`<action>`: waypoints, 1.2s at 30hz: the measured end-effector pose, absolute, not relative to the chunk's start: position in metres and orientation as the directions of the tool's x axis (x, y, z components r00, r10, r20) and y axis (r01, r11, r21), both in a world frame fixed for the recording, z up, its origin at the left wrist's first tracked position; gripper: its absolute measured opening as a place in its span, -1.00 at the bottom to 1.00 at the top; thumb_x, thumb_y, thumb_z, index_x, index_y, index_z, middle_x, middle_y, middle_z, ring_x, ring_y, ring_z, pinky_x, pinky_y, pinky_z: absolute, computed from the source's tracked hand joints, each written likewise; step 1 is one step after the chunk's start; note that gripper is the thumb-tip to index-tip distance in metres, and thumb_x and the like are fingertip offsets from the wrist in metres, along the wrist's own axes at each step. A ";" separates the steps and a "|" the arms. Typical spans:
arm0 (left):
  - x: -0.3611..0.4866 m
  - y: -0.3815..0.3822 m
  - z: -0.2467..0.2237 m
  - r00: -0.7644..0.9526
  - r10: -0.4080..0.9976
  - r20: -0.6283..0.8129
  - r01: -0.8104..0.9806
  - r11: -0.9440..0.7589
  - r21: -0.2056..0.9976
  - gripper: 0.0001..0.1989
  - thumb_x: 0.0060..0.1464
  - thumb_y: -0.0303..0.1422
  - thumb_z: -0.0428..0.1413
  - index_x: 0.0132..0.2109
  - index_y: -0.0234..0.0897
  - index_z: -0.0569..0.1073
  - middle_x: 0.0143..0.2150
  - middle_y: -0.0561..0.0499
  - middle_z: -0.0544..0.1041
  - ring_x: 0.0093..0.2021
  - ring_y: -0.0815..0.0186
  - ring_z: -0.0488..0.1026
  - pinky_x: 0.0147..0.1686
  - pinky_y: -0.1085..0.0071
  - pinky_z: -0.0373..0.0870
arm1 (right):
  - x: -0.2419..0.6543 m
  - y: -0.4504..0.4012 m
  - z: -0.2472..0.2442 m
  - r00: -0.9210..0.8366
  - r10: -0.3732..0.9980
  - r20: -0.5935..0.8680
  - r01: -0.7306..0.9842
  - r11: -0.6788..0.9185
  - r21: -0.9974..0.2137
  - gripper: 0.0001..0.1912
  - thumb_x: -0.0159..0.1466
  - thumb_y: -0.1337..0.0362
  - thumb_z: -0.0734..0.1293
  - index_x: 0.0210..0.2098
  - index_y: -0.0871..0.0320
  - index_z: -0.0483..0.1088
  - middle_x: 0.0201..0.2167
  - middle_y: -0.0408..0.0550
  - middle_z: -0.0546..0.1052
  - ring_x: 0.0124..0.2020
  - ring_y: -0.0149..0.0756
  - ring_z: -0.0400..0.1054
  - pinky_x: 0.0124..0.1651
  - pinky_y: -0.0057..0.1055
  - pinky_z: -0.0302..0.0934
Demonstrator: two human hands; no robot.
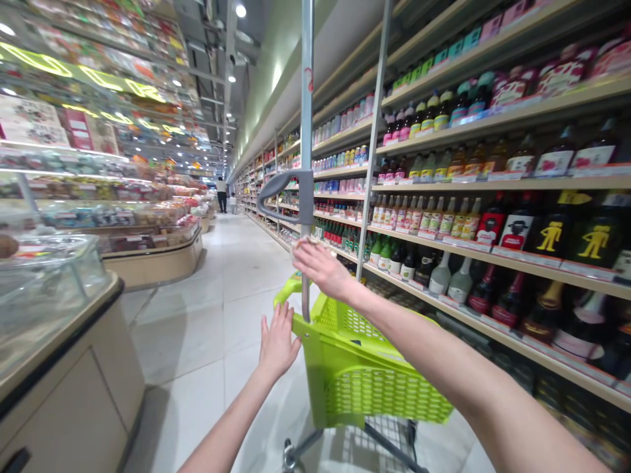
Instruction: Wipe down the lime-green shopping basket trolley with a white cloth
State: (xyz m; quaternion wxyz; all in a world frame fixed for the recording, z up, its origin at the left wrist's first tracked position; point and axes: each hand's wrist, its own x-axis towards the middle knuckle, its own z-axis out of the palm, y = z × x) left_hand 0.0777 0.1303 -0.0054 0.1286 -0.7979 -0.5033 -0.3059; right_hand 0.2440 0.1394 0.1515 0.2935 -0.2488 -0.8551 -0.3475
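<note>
A bright green basket cart stands on wheels in front of me, a grey pole rising from its near left corner. On the pole is a grey loop handle. Just below that loop, my right hand reaches across the pole, fingers pressed together over a small pale thing I cannot make out. Lower down, my left hand rests its spread fingertips against the cart's corner, near the curved green handle, and holds nothing.
Tall shelves of bottles line the right side, close to the cart. Glass-topped display counters stand on the left. Between them a pale tiled aisle runs back to a distant person in dark trousers.
</note>
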 end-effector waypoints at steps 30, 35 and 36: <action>0.053 0.125 -0.003 0.325 0.757 0.567 0.907 -0.420 0.041 -0.35 -0.06 -0.39 -0.03 0.20 -0.40 0.02 0.26 -0.25 0.00 0.26 0.07 -0.12 0.13 -0.09 -0.15 | 0.228 0.133 0.068 -0.601 0.290 0.745 0.643 0.729 0.235 -0.65 0.28 0.42 0.09 0.04 0.16 0.25 0.10 0.02 0.26 0.23 -0.26 -0.12 0.20 -0.14 -0.08; 0.049 0.118 -0.030 0.318 0.783 0.535 0.914 -0.404 0.047 -0.34 -0.05 -0.37 -0.05 0.21 -0.41 -0.02 0.27 -0.22 -0.05 0.27 0.10 -0.15 0.14 -0.06 -0.14 | 0.234 0.122 -0.016 -0.673 0.375 0.637 0.621 0.755 0.212 -0.67 0.27 0.45 0.11 0.00 0.17 0.27 0.07 0.05 0.30 0.21 -0.26 -0.05 0.17 -0.10 -0.03; 0.048 0.115 -0.038 0.326 0.789 0.522 0.913 -0.406 0.044 -0.35 -0.05 -0.38 -0.05 0.21 -0.41 -0.02 0.27 -0.22 -0.05 0.27 0.11 -0.14 0.15 -0.05 -0.14 | 0.235 0.116 -0.038 -0.684 0.393 0.614 0.623 0.754 0.211 -0.68 0.27 0.44 0.12 -0.01 0.17 0.28 0.07 0.06 0.30 0.20 -0.25 -0.04 0.15 -0.09 -0.01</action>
